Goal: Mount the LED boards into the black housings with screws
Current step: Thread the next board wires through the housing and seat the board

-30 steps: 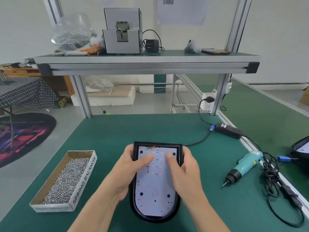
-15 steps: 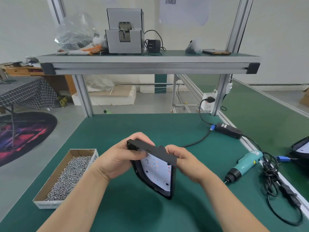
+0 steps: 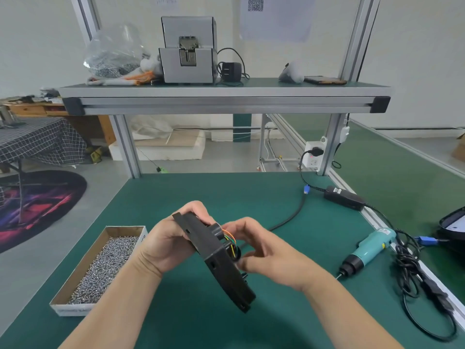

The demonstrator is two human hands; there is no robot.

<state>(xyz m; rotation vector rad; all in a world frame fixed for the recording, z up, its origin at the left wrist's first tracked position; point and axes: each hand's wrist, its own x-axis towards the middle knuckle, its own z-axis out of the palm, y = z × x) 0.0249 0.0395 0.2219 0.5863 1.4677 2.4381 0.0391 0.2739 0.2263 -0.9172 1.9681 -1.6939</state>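
Here, at the left, the cardboard box of screws [image 3: 70, 309] sits on the green desk [image 3: 226, 192]. Just beside it, our left hand [image 3: 166, 245] holds the black housing [image 3: 219, 265] above the desk, tilted on edge with its back facing us; the grip is closed round its upper end. Coloured wires [image 3: 230, 238] emerge at the housing's back. Our right hand [image 3: 264, 250] curls its fingers at these wires; we cannot tell whether its grip holds anything. Further right, the teal screwdriver [image 3: 370, 250] lies on the desk.
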